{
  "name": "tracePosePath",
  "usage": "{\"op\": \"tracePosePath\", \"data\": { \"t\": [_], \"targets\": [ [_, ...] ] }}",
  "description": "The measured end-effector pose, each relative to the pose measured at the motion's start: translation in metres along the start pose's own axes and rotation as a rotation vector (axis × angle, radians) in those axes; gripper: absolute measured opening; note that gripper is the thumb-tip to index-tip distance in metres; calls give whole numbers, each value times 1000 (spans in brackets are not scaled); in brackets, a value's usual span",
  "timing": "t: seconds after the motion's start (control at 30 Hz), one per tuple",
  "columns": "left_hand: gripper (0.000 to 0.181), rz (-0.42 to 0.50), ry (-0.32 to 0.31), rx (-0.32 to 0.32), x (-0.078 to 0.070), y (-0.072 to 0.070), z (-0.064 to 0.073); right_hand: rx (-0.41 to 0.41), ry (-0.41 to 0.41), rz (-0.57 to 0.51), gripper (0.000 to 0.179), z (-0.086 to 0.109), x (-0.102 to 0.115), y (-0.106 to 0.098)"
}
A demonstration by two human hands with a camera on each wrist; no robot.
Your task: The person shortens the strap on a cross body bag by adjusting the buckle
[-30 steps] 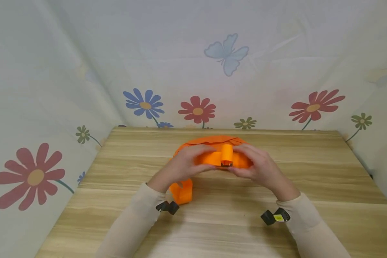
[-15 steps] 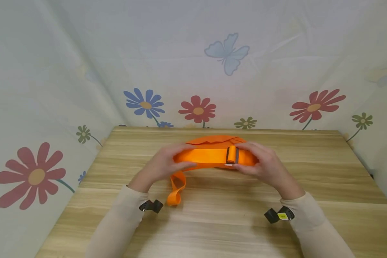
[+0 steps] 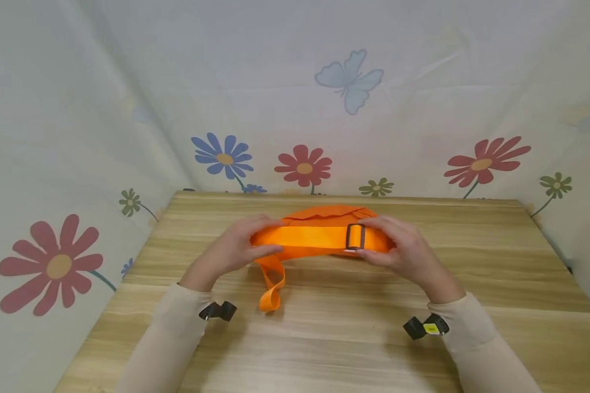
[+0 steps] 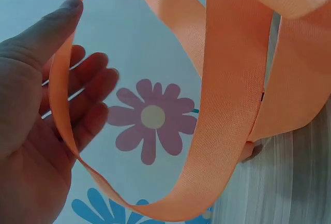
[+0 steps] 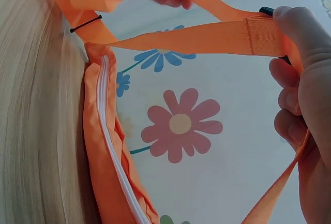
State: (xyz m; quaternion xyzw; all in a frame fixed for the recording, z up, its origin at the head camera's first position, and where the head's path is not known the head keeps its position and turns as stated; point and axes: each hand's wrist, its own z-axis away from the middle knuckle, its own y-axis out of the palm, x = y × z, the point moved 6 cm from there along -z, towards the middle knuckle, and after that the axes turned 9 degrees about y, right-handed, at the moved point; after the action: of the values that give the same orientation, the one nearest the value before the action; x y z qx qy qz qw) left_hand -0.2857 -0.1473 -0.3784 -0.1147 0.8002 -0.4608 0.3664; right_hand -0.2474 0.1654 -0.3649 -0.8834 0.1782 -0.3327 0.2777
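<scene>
Right, you have an orange strap stretched level across the middle of the frame, one hand at either end. Your left hand, left of centre, has its fingers loosely curled around the band, and the left wrist view shows the webbing running between thumb and fingers. Your right hand, right of centre, grips the strap right beside the dark buckle, thumb against it, fingers folded underneath.

Just behind the strap, at the centre of the frame, sits the orange bag, resting on the wooden table. Its pale zip curves down the left half of the right wrist view. Over to the lower left of the bag, a loose loop hangs twisted below your left hand.

Your pale sleeves come in from the bottom corners, each bearing a black camera at the wrist. And up top, a white cloth fills the background, red and blue flowers along its lower part, a pale blue butterfly above.
</scene>
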Motion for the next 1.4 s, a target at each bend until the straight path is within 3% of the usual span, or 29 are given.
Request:
{"op": "tracePosePath", "data": {
  "t": [0.1,0.17,0.3,0.4,0.6,0.8,1.1,1.23,1.4],
  "targets": [
    [56,26,-14,37,1,7,-6,-12,13,13,70,0,1,0],
    [57,54,13,52,-5,13,-12,-18,17,15,71,-1,1,-1],
    [63,126,86,56,-29,30,-32,-16,23,11,71,-1,1,-1],
    [70,180,100,68,-48,45,-49,-9,21,2,70,-2,2,0],
    [70,161,128,81,-70,66,-72,4,-10,-24,52,-3,3,0],
    [58,213,57,48,-66,66,-73,30,-4,50,55,-1,1,-5],
    [51,216,45,25,-58,56,-68,62,70,142,59,9,-13,-16],
    [57,226,15,32,-56,55,-67,59,70,146,64,8,-14,-18],
    [66,242,-29,17,-54,55,-68,64,74,123,49,6,-15,-19]
  ]
}}
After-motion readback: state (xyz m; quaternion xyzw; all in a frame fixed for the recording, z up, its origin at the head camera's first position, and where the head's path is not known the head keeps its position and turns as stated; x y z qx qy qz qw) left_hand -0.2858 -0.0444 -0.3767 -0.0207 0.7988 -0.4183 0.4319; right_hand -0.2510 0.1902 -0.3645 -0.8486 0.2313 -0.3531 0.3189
